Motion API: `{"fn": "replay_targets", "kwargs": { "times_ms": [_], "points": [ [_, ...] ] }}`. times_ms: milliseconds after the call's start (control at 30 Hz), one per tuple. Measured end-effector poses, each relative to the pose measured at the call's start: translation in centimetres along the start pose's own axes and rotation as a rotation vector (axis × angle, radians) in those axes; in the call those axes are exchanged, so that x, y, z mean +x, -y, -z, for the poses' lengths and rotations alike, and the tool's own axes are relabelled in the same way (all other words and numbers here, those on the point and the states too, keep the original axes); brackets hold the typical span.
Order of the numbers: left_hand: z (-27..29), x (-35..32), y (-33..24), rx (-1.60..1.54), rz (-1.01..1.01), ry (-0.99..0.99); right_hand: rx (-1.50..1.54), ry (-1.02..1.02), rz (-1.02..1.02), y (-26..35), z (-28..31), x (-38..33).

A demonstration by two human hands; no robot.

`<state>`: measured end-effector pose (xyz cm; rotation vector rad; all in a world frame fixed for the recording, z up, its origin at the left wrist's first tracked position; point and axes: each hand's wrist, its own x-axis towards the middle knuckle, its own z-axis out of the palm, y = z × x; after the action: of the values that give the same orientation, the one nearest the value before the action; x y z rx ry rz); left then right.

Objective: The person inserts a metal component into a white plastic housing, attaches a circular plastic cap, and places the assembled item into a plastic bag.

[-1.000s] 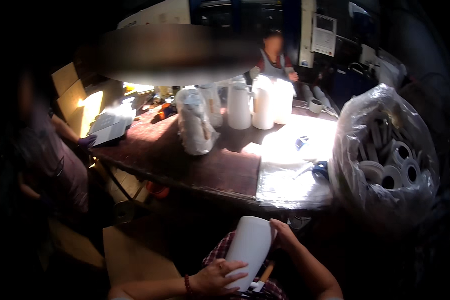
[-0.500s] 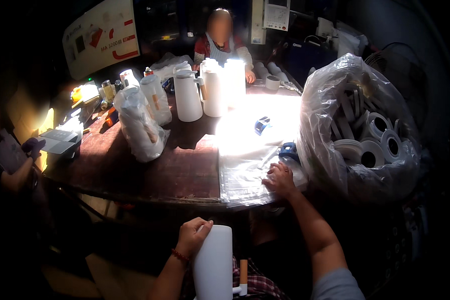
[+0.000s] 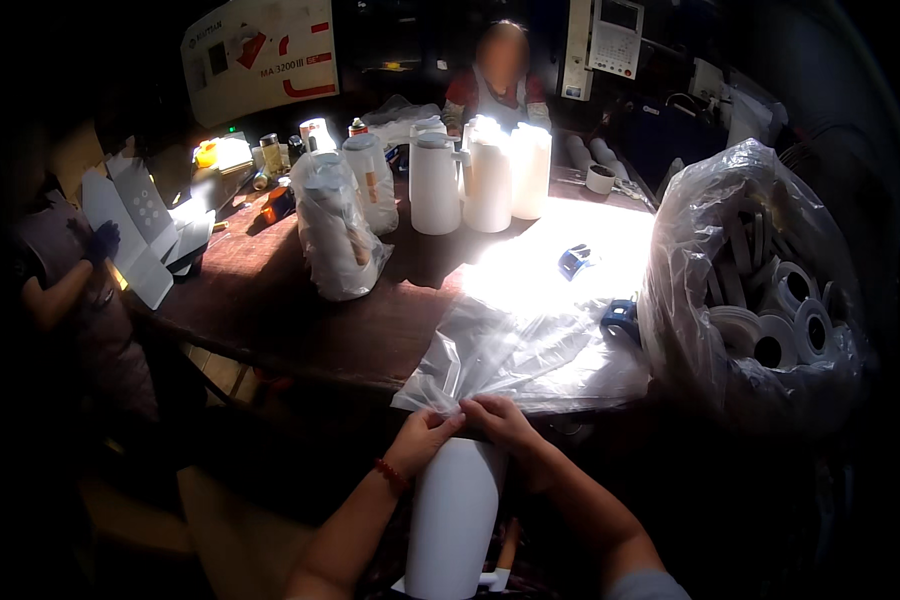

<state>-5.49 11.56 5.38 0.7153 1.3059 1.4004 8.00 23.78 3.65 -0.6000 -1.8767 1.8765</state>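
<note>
My left hand and my right hand meet at the table's near edge, both closed on the gathered edge of a clear plastic bag. The bag spreads away from my fingers over a stack of flat clear bags. Below my hands, a white jug with a wood-toned handle rests in my lap between my forearms. Its top end lies just under my fingers; I cannot tell whether they touch it.
Bagged jugs and several bare white jugs stand on the dark table. Blue tape dispensers lie right of centre. A large bag of white rings stands at right. One person sits opposite; another handles a box at left.
My right hand has come left from the bag stack to join my left, and the top bag's edge is drawn toward me. My left hand has left the jug's side. The view has shifted left.
</note>
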Motion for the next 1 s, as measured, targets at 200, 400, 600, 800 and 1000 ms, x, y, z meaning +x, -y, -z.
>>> {"fn": "replay_targets", "kwargs": {
  "times_ms": [200, 400, 600, 800, 1000],
  "points": [
    [2.8, -1.2, 4.4, 0.182, -0.309, -0.381, 0.674, -0.292, 0.035, -0.2, -2.2, -1.7],
    [4.5, -7.4, 5.4, 0.632, -0.448, -0.522, -0.030, -0.317, 0.173, -1.8, -1.9, -8.5],
    [6.1, -14.0, 8.4, 0.773, -0.376, -0.192, -0.125, -0.169, -0.056, -11.0, -0.7, -12.7],
    [4.2, -26.2, 4.2, 0.883, -0.367, 0.068, -0.172, -0.077, -0.060, -4.5, -3.5, -23.0],
    [2.7, -28.9, 8.3, 0.980, -0.363, 0.195, -0.999, 0.233, 0.238, 1.8, -5.1, -23.5]
  ]
}}
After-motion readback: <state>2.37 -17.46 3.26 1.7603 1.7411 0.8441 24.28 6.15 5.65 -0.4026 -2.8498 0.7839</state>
